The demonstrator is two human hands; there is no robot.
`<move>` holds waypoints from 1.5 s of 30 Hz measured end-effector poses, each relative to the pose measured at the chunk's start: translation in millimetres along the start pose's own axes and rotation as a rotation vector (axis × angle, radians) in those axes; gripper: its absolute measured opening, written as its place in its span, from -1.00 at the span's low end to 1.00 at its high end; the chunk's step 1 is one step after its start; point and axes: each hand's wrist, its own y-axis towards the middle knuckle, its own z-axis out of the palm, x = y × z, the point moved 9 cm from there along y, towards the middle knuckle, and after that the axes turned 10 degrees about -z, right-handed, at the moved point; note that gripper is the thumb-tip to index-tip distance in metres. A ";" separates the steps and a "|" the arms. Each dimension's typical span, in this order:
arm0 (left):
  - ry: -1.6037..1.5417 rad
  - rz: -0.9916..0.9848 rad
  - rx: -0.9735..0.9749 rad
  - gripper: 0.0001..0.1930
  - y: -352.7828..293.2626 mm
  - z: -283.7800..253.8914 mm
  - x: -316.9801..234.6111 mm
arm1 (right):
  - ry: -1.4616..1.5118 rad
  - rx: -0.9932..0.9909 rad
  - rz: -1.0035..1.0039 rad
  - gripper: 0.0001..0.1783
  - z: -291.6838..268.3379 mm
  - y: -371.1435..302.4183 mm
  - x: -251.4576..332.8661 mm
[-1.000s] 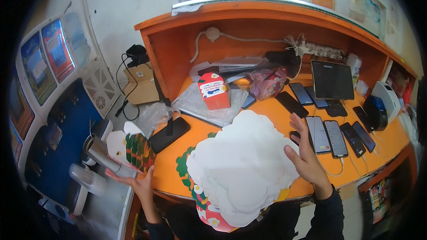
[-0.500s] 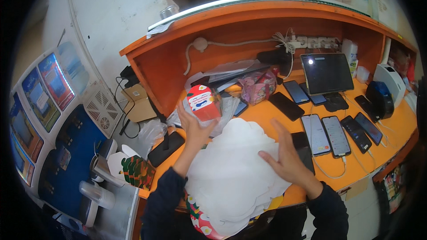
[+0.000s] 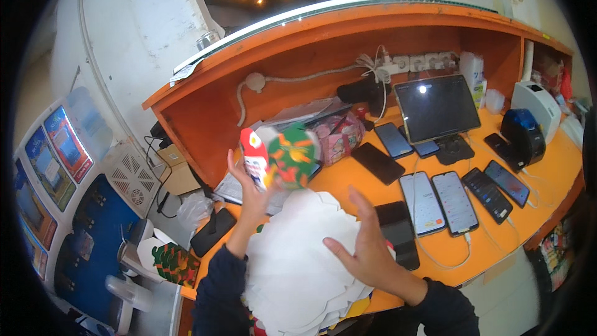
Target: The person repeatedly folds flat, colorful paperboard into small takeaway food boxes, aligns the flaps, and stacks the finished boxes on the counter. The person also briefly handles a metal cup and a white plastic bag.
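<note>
My left hand (image 3: 250, 202) grips a folded paper food box (image 3: 292, 157), blurred by motion, with a red side and a green and orange patterned side. It is raised over the far end of a thick stack of flat white card blanks (image 3: 298, 261). Colourful printed undersides peek out at the stack's lower edge. My right hand (image 3: 370, 252) hovers at the stack's right side, fingers and thumb spread, holding nothing. Another folded box (image 3: 175, 264), with a green and orange pattern and white flaps, stands at the desk's left end.
Several phones (image 3: 454, 202) lie on the orange desk, some with cables attached. A tablet on a stand (image 3: 438, 109), a pink pouch (image 3: 339, 137) and a label printer (image 3: 525, 137) stand farther back. A black case (image 3: 212, 231) lies at left, near plastic cups (image 3: 130, 292).
The box in my left hand has turned, so its green patterned side now shows beside the red one. My right hand stays spread at the stack. The whole view has shifted.
</note>
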 end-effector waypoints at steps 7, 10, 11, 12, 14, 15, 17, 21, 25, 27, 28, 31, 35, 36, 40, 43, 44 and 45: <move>0.484 0.413 0.771 0.36 -157.1 46.0 -93.8 | 0.490 0.474 0.163 0.38 30.3 -13.6 -4.1; 0.628 0.447 0.785 0.31 -182.4 32.5 -106.0 | 0.438 0.413 0.025 0.21 23.2 -12.9 11.1; 0.460 0.227 0.639 0.29 -176.3 15.6 -105.8 | 0.475 0.410 0.115 0.14 25.8 -16.4 7.2; 0.300 0.059 0.505 0.27 -173.3 -3.1 -102.2 | 0.497 0.439 0.156 0.08 27.7 -20.1 6.9; 0.492 0.229 0.116 0.26 -177.2 -53.6 -118.4 | 0.581 0.428 0.337 -0.07 31.6 -29.8 -2.4; 0.621 0.251 -0.138 0.26 -185.7 -89.1 -125.2 | 0.720 0.407 0.436 -0.15 32.9 -35.7 -5.2; 0.843 0.173 -0.615 0.30 -212.5 -164.1 -130.9 | 0.829 0.308 0.439 -0.22 27.8 -35.0 -10.0; 0.781 -0.251 -0.931 0.37 -250.7 -285.7 -90.2 | 0.879 0.242 0.400 -0.24 21.9 -37.6 -20.6; 0.582 -0.347 -0.690 0.36 -243.8 -305.9 -40.2 | 0.855 0.214 0.370 -0.21 25.0 -39.2 -25.1; 0.485 -0.337 -0.635 0.31 -233.5 -303.1 -27.1 | 0.841 0.204 0.378 -0.20 27.8 -39.2 -29.4; 0.444 -0.324 -0.617 0.29 -228.7 -300.4 -24.5 | 0.822 0.207 0.392 -0.19 29.1 -40.4 -32.5; 0.268 -0.302 -0.543 0.22 -217.8 -289.0 -28.3 | 0.816 0.151 0.389 -0.16 26.1 -41.0 -41.2; 0.083 -0.480 -0.100 -0.02 -215.5 -225.3 -40.1 | 0.703 0.121 0.404 0.00 8.8 -35.5 -47.0; 0.051 -0.543 0.031 -0.05 -219.7 -195.6 -40.6 | 0.680 0.095 0.382 0.02 2.6 -30.0 -43.6; 0.269 -0.555 0.344 0.15 -220.4 -90.1 -48.0 | 0.603 -0.013 0.208 0.13 -16.9 -0.4 -5.5; 0.131 -0.522 0.402 0.33 -211.7 -48.4 -55.8 | 0.568 0.069 0.035 0.21 -2.9 15.8 39.4; 0.088 -0.509 0.424 0.35 -209.4 -41.2 -58.2 | 0.556 0.137 -0.013 0.23 6.8 16.1 54.6; 0.044 -0.498 0.447 0.38 -207.6 -34.9 -60.1 | 0.543 0.213 -0.035 0.26 17.7 16.6 65.0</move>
